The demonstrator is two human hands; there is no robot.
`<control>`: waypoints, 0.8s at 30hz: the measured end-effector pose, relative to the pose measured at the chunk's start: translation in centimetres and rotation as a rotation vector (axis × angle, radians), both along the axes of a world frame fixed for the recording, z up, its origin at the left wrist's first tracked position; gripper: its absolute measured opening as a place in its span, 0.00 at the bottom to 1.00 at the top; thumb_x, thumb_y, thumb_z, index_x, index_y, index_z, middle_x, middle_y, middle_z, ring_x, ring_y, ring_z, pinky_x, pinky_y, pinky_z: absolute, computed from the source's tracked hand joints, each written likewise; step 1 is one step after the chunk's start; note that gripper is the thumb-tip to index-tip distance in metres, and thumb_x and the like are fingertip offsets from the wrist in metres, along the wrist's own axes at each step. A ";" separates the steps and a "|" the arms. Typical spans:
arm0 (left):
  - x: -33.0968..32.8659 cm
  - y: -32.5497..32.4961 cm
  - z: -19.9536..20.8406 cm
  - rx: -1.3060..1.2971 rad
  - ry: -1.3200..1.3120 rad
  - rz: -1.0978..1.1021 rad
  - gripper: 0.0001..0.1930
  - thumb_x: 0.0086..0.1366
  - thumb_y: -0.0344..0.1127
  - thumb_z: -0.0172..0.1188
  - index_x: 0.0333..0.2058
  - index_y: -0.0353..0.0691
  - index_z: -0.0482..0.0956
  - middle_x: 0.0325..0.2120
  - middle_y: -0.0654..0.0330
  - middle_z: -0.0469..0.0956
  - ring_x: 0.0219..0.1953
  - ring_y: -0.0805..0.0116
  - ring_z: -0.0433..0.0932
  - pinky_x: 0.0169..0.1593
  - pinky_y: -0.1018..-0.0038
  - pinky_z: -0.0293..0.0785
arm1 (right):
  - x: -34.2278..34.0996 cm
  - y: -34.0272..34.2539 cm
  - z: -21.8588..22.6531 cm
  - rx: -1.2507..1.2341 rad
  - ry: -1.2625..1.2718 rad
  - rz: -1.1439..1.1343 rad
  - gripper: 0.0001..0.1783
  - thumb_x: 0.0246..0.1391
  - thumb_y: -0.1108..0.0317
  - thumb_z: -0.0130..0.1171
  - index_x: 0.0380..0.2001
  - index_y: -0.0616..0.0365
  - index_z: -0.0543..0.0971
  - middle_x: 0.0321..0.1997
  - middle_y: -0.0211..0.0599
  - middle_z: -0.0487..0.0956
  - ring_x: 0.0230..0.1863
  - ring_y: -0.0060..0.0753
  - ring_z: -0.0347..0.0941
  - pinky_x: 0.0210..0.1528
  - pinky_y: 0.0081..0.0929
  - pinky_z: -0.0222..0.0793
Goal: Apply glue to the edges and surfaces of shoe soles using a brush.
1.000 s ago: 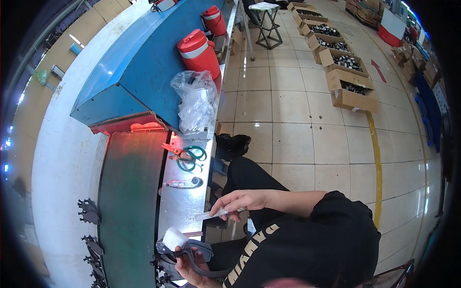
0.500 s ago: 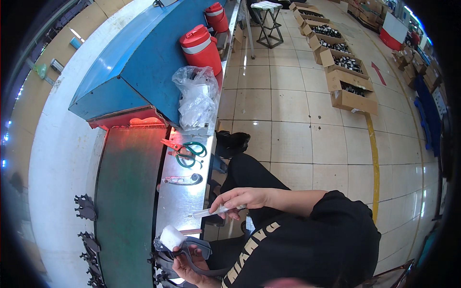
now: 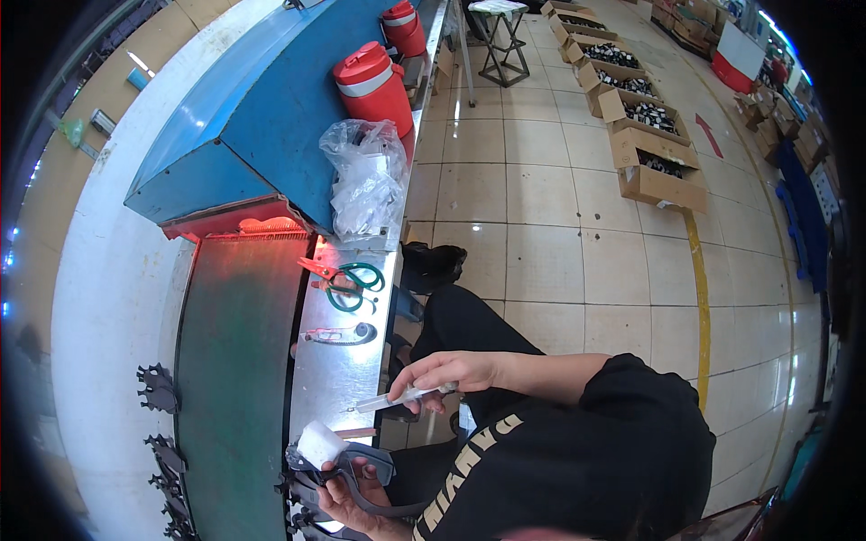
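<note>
In my right hand [image 3: 442, 371] is a clear syringe [image 3: 383, 402], gripped by the fingers, its thin tip pointing left over the metal ledge. Lower down, my left hand [image 3: 354, 507] grips a dark grey curved plastic part [image 3: 383, 467] with a strap-like arm. A white, soft-looking block [image 3: 320, 445] sits against that part, just above the left fingers; whether the hand holds it too, I cannot tell. Green-handled scissors [image 3: 347, 281] and a small cutter-like tool [image 3: 343, 334] lie on the metal ledge [image 3: 329, 383] beyond the syringe.
A green conveyor belt [image 3: 239, 379] runs alongside the ledge, coming out of a blue housing [image 3: 271, 135] with a red glow. Black plastic parts [image 3: 159, 389] line its far side. A clear plastic bag [image 3: 365, 180] and red jugs [image 3: 372, 86] stand behind. Cartons [image 3: 663, 167] line the floor at right.
The whole view has shifted very slightly. Both hands keep their hold, with the syringe and the grey part in nearly the same places.
</note>
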State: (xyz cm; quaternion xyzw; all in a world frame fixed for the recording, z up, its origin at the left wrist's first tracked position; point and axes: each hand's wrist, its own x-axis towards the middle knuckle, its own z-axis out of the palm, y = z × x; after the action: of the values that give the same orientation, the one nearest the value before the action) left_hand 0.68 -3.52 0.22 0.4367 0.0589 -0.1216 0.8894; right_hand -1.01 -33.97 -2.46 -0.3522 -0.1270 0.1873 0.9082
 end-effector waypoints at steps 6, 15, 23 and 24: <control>0.4 0.2 -0.9 -0.002 -0.063 -0.012 0.22 0.71 0.52 0.50 0.53 0.44 0.74 0.41 0.51 0.81 0.40 0.59 0.83 0.38 0.68 0.81 | 0.2 0.0 -0.4 -0.016 -0.007 0.001 0.24 0.65 0.59 0.50 0.58 0.62 0.73 0.40 0.34 0.77 0.30 0.15 0.73 0.34 0.17 0.71; 0.2 0.6 0.5 0.010 0.078 -0.043 0.22 0.64 0.50 0.52 0.49 0.42 0.79 0.41 0.57 0.81 0.42 0.58 0.79 0.47 0.58 0.75 | 0.0 0.2 -0.5 -0.010 -0.012 0.004 0.24 0.65 0.57 0.51 0.58 0.62 0.73 0.41 0.33 0.77 0.31 0.15 0.73 0.35 0.17 0.71; 0.1 0.8 0.4 -0.057 0.088 -0.121 0.23 0.64 0.49 0.52 0.49 0.39 0.79 0.43 0.54 0.81 0.45 0.55 0.78 0.51 0.58 0.72 | -0.3 0.2 -0.9 -0.014 -0.011 0.001 0.25 0.65 0.57 0.51 0.59 0.62 0.73 0.41 0.33 0.77 0.31 0.14 0.73 0.35 0.16 0.71; 0.0 0.7 0.3 -0.007 0.093 -0.094 0.23 0.63 0.50 0.52 0.48 0.38 0.79 0.42 0.54 0.81 0.44 0.55 0.78 0.51 0.59 0.72 | -0.2 0.2 -1.0 -0.014 -0.014 0.001 0.25 0.65 0.57 0.51 0.58 0.63 0.73 0.41 0.33 0.77 0.31 0.14 0.73 0.35 0.16 0.71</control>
State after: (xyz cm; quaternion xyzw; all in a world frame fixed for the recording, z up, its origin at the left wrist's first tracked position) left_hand 0.70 -2.81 0.57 0.4300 0.0791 -0.1838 0.8804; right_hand -1.25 -33.79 -3.49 -0.3598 -0.1322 0.1861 0.9047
